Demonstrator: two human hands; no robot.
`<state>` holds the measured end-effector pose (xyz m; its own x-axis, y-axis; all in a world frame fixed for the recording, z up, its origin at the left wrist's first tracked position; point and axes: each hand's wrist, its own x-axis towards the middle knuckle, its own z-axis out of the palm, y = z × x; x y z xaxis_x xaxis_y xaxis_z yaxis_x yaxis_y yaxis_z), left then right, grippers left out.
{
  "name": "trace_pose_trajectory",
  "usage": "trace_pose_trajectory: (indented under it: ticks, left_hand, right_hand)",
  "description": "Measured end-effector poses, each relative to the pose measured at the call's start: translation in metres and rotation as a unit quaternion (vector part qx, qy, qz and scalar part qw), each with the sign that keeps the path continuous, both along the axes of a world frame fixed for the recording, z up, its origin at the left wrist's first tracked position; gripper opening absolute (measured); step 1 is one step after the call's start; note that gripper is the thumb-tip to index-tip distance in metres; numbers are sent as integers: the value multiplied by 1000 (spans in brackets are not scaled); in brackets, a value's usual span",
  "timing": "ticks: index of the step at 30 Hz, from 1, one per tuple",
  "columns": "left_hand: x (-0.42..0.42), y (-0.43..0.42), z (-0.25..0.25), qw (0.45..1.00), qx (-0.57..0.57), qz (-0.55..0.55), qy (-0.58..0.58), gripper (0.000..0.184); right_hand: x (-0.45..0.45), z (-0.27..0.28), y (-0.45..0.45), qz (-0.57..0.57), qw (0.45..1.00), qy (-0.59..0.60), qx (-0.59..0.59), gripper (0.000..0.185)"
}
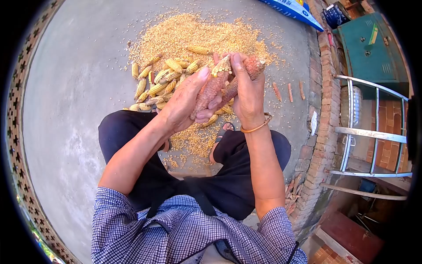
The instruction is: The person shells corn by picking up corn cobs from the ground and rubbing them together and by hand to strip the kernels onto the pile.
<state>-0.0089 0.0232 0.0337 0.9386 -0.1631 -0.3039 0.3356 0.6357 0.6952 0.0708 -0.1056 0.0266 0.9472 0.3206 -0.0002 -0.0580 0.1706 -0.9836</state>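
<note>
My left hand (181,100) is wrapped round a mostly stripped corn cob (208,93), whose upper tip still carries a few pale yellow kernels. My right hand (249,97) grips a bare reddish cob (254,66), which lies slantwise against the first one. Both hands meet above my knees, with the thumbs up along the cobs. Parts of the fingers are hidden behind the cobs. Just beyond my hands lies a pile of unshelled corn ears (160,86), and behind it spreads a wide heap of loose kernels (176,37).
More loose kernels (189,143) lie between my feet. Several bare cobs (290,93) rest on the concrete floor at right, and others (293,193) are piled by the brick edge (325,145). A metal ladder (369,134), a green cabinet (369,50) and a blue bag (292,11) stand beyond.
</note>
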Motion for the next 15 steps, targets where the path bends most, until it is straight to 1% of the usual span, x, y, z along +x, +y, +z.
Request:
trace_pose_trajectory:
  ticks: [1,4,6,8,10,15]
  left_hand:
    - [-1,1,0,1000,5,2,-2,52]
    - [1,5,-3,999,20,16,-27,50]
    - [-1,4,-1,997,54,35,-43,47]
    - [-1,4,-3,992,91,40,-76,44]
    - [-1,8,-13,983,129,34,-123,43]
    - [-4,14,-15,971,191,16,-143,45]
  right_hand:
    - [-2,2,-1,0,1000,0,-2,29]
    - [-7,11,-2,29,999,12,12,21]
    - [-8,4,-5,49,998,-33,-25,22]
    - [-9,0,-7,58,996,-58,-34,22]
    - [-10,0,-7,60,996,-58,-9,20]
    - [-10,3,-8,81,994,-31,68,15]
